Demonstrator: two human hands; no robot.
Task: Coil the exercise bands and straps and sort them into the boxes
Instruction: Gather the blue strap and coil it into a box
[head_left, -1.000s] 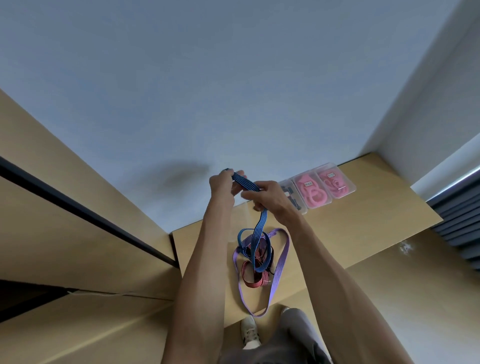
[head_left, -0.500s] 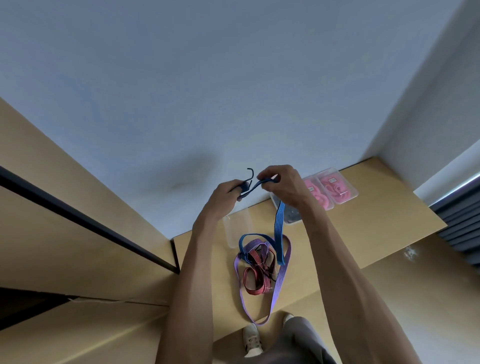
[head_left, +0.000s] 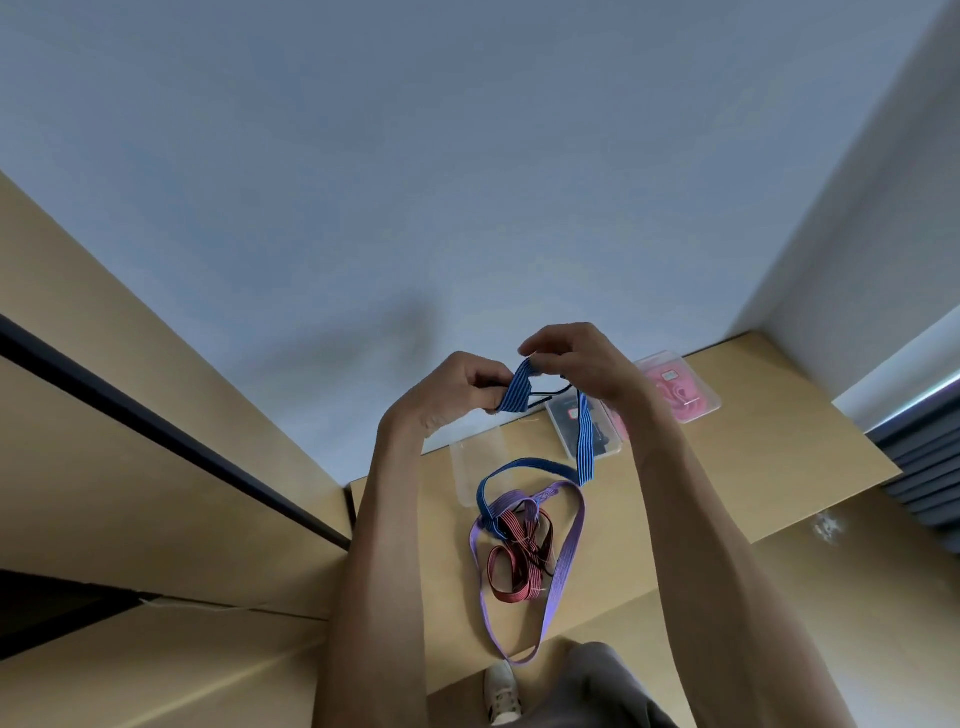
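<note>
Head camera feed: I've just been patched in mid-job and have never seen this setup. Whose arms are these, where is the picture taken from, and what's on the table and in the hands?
There is no machine here: a person wears a wide-angle camera on the head, looking down past both bare arms.

The left hand and right hand both pinch the raised end of a blue striped strap, folding it between them. The rest of it hangs down to the wooden table.

On the table lie a purple strap and a red striped strap, tangled together. Behind them stand clear boxes: an empty-looking one, one with dark contents, and one with pink items.

A shoe shows below.
</note>
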